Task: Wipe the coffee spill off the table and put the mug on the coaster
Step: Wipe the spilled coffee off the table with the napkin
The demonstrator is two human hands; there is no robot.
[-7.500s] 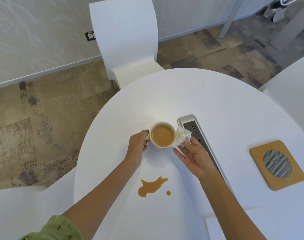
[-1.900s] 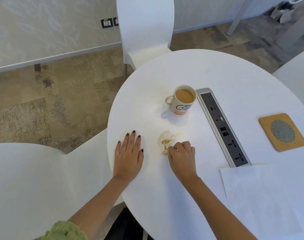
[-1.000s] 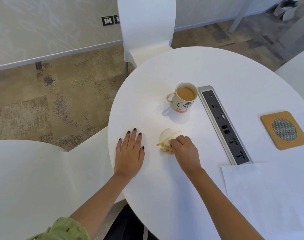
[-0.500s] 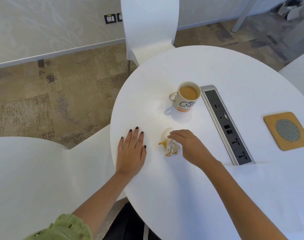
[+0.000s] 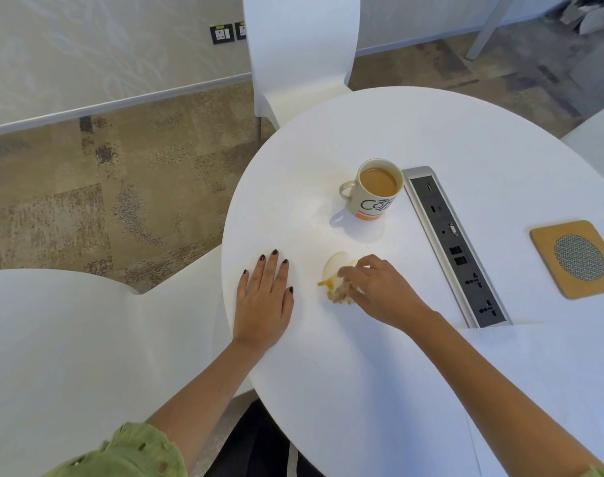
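Observation:
A white mug [image 5: 373, 191] full of milky coffee stands upright on the round white table [image 5: 414, 132], handle to the left. The square cork coaster [image 5: 578, 258] with a grey mesh disc lies far right, bare. My right hand [image 5: 376, 287] presses a crumpled, coffee-stained tissue [image 5: 340, 292] onto the table below the mug. A thin orange streak of coffee [image 5: 323, 283] and a pale wet smear [image 5: 335, 265] show just left of the tissue. My left hand [image 5: 264, 294] lies flat on the table near its left edge, fingers apart, holding nothing.
A silver power strip [image 5: 454, 246] is set into the table between mug and coaster. A white paper sheet [image 5: 548, 383] lies at the lower right. White chairs stand at the far side [image 5: 300, 53], the left [image 5: 70, 356] and the right edge.
The spill has shrunk from a brown puddle to a streak and smear. Over the last second my right hand has shifted the stained tissue slightly down and right; my left hand stays flat.

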